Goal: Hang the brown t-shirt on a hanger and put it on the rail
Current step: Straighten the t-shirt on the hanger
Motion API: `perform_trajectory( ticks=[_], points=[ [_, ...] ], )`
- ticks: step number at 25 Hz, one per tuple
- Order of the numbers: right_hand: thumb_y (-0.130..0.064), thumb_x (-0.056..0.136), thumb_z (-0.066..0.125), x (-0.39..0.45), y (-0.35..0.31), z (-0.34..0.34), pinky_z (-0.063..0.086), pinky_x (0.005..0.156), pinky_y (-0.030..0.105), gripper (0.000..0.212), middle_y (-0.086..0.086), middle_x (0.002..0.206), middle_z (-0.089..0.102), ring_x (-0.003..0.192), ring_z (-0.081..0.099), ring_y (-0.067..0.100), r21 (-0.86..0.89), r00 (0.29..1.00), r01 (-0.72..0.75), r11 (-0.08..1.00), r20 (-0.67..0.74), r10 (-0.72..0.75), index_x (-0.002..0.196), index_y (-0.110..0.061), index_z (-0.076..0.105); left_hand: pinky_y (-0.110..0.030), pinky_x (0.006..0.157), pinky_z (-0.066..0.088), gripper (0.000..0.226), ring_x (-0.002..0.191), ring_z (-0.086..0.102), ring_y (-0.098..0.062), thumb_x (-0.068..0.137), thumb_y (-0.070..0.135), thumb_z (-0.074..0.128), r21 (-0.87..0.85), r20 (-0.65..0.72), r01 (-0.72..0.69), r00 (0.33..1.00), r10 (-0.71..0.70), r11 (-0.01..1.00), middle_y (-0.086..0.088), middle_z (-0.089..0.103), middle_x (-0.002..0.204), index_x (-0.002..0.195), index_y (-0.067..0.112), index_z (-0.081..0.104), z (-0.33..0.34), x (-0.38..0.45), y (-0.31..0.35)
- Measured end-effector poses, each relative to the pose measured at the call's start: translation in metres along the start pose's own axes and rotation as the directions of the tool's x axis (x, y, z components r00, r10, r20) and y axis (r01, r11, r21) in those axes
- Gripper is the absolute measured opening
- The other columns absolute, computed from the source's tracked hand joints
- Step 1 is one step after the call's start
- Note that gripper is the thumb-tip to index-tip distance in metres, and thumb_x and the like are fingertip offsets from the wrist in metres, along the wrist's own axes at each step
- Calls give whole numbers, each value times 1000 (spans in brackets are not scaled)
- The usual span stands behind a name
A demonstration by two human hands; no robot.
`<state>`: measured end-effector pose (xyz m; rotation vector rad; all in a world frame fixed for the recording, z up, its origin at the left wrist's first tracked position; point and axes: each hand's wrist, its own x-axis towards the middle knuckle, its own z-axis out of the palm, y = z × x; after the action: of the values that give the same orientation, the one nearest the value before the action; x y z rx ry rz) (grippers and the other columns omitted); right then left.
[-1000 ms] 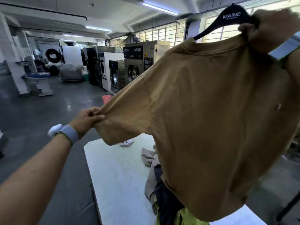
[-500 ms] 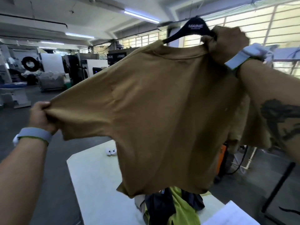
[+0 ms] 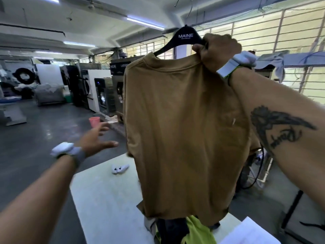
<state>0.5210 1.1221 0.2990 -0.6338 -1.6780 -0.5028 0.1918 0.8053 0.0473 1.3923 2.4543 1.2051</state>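
Note:
The brown t-shirt (image 3: 184, 131) hangs straight down from a black hanger (image 3: 184, 36) marked MAINE, held high in front of me. My right hand (image 3: 216, 50) grips the hanger's right shoulder together with the shirt's collar. The hanger's wire hook (image 3: 186, 7) points up, free of any rail. My left hand (image 3: 95, 138) is open, fingers spread, in the air to the left of the shirt and apart from it. No rail shows clearly.
A white table (image 3: 105, 199) stands below with a pile of dark and lime green clothes (image 3: 186, 231) and a small white object (image 3: 119, 169). Washing machines (image 3: 103, 95) line the back. A pink bucket (image 3: 94, 121) sits on the floor. Windows fill the right wall.
My left hand has let go of the shirt's left sleeve and drawn back open. The sleeve has dropped, so the shirt hangs narrow and straight. The hanger has stayed raised.

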Motion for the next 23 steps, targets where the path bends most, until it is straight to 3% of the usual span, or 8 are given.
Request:
perform_trajectory(
  ticks=[2,5,9,11,13,19,22,23],
  points=[
    [-82,71,56,14,-6,2,14,49,19,64,-6,51,61,43,60,26,57,998,1,998,60,-5,110,-33,42,-41,102,46,105,117,52,-17,62,51,91,-46,-33,-52,998,51,998,4,51,132,148,29,36,29,5,40],
    [-90,65,52,29,1,2,-5,56,16,69,-6,44,52,34,53,18,56,1000,13,998,27,-14,103,-34,42,-45,103,51,113,125,57,-25,62,55,89,-501,6,-11,1000,16,865,-5,55,140,153,27,29,50,18,68],
    [-84,79,49,13,15,-1,27,53,28,54,1,61,63,56,63,33,23,996,-16,1000,-91,18,105,-37,43,-26,69,51,60,84,67,-14,81,64,71,-886,-92,-111,994,65,450,-4,72,99,126,24,67,40,35,93],
    [-84,80,46,5,21,-10,31,58,33,53,4,71,69,67,66,38,21,1000,-15,1000,-26,15,105,-37,46,-29,76,55,39,90,69,-19,88,49,69,-917,-86,-119,991,103,380,-3,75,100,114,20,73,32,38,100],
    [-83,81,42,-4,22,-20,34,61,34,55,7,81,71,76,67,40,32,996,6,999,84,-9,101,-33,55,-40,91,56,34,104,69,-30,88,29,69,-888,-51,-92,993,102,451,-15,73,111,114,9,72,32,33,93],
    [-77,87,39,-37,26,-25,43,67,36,60,12,93,73,90,67,41,3,962,130,991,241,-127,102,-26,67,-31,70,62,18,81,70,-30,78,1,73,-691,61,67,998,-35,720,-16,76,96,94,8,79,13,4,37],
    [-76,89,40,-53,31,-23,46,71,39,57,11,101,73,96,66,42,-4,946,121,993,305,-115,110,-29,67,-26,71,58,32,78,72,-12,79,-6,67,-125,156,30,988,-10,992,5,79,88,100,17,75,-6,-8,5],
    [-76,89,39,-58,33,-23,46,70,38,57,10,101,73,95,66,41,-8,948,119,993,297,-111,109,-30,67,-26,73,57,34,79,72,-10,76,0,65,125,183,-3,983,-20,992,10,78,87,100,22,75,-8,-13,-6]
  ],
)
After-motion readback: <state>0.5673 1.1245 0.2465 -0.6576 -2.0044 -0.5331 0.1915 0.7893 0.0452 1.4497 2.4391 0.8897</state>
